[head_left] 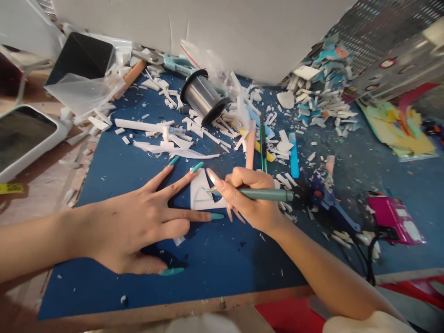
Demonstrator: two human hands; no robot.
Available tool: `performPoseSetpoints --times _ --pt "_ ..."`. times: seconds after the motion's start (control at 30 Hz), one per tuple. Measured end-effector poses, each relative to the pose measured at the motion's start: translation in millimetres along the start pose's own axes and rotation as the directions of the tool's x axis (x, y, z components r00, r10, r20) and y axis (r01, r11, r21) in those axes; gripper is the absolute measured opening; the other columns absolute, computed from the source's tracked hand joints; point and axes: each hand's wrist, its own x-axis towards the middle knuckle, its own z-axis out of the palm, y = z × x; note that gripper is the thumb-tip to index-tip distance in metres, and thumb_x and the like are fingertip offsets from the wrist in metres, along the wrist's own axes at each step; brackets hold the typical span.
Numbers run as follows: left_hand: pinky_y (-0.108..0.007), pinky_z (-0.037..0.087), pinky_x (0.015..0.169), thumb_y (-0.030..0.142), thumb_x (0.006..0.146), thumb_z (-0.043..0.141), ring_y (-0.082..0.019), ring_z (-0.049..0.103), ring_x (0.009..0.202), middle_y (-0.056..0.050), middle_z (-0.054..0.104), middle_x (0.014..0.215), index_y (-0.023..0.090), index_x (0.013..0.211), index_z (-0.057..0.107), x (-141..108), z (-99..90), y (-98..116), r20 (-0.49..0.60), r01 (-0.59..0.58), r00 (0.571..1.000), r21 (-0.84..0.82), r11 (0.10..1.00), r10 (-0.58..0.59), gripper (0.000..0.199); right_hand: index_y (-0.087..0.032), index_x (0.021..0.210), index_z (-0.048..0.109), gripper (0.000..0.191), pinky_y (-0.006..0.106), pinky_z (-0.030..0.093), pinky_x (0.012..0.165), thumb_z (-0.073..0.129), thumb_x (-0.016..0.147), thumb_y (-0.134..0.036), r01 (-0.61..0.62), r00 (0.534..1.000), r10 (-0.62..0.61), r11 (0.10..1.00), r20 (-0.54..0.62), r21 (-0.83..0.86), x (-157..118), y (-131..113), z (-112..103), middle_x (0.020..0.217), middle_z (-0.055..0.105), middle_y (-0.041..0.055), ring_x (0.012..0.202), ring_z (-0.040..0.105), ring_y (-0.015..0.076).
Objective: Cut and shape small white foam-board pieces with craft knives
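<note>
Left hand (138,226) fingers spread flat, pinning the small white foam piece (201,194) on the blue surface (225,259); right hand (249,199) pinches a grey-green craft knife (267,194), tip on the piece's right edge, handle lying rightward.

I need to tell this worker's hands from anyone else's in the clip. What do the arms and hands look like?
Both forearms are bare, with no watch or rings showing. The left hand has long pointed nails painted teal. The right hand has long pointed nails in a pale, glossy finish. A cream-coloured sleeve edge shows at the right upper arm.
</note>
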Motion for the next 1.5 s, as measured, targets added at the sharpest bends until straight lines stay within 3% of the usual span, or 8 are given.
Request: performPoseSetpoints --times 0.4,0.73,0.97,1.5 --pt "-0.062 -0.018 0.116 0.037 0.086 0.060 -0.039 -0.012 0.149 0.000 0.041 0.155 0.020 0.105 0.053 -1.9 0.5 -0.4 0.006 -0.012 1.000 0.030 0.999 0.012 0.026 -0.019 0.055 0.037 0.043 0.018 0.035 0.044 0.062 0.090 -0.020 -0.005 0.998 0.004 1.000 0.062 0.023 2.6 3.8 4.7 0.050 0.040 -0.0076 0.043 0.045 0.0040" --pt "-0.059 -0.018 0.117 0.034 0.085 0.062 -0.036 -0.014 0.149 -0.002 0.043 0.154 0.019 0.108 0.054 -1.3 2.3 -1.3 -0.043 -0.036 0.998 0.028 0.999 0.037 0.028 -0.020 0.056 0.033 0.044 0.017 0.036 0.041 0.060 0.091 -0.020 -0.026 0.999 0.026 0.999 0.044 -0.019 2.4 3.9 3.1 0.046 0.037 -0.0089 0.040 0.052 0.0053" --pt "-0.062 -0.017 0.117 0.035 0.086 0.061 -0.036 -0.014 0.149 -0.001 0.042 0.154 0.020 0.107 0.054 -0.6 1.4 -1.1 -0.014 -0.020 1.000 0.030 0.999 0.021 0.027 -0.020 0.057 0.034 0.042 0.016 0.037 0.039 0.059 0.090 -0.019 -0.018 0.999 0.020 0.998 0.027 -0.067 2.9 2.8 1.9 0.046 0.040 -0.0087 0.039 0.055 0.0064" --pt "-0.063 -0.015 0.117 0.035 0.086 0.061 -0.037 -0.016 0.148 -0.002 0.043 0.154 0.020 0.112 0.054 -0.6 1.6 -0.9 -0.022 -0.026 0.999 0.022 0.999 0.027 0.031 -0.020 0.054 0.029 0.043 0.018 0.028 0.041 0.055 0.088 -0.013 0.033 0.999 -0.030 0.990 0.021 -0.138 3.5 2.7 0.2 0.046 0.034 -0.0083 0.040 0.036 0.0035"
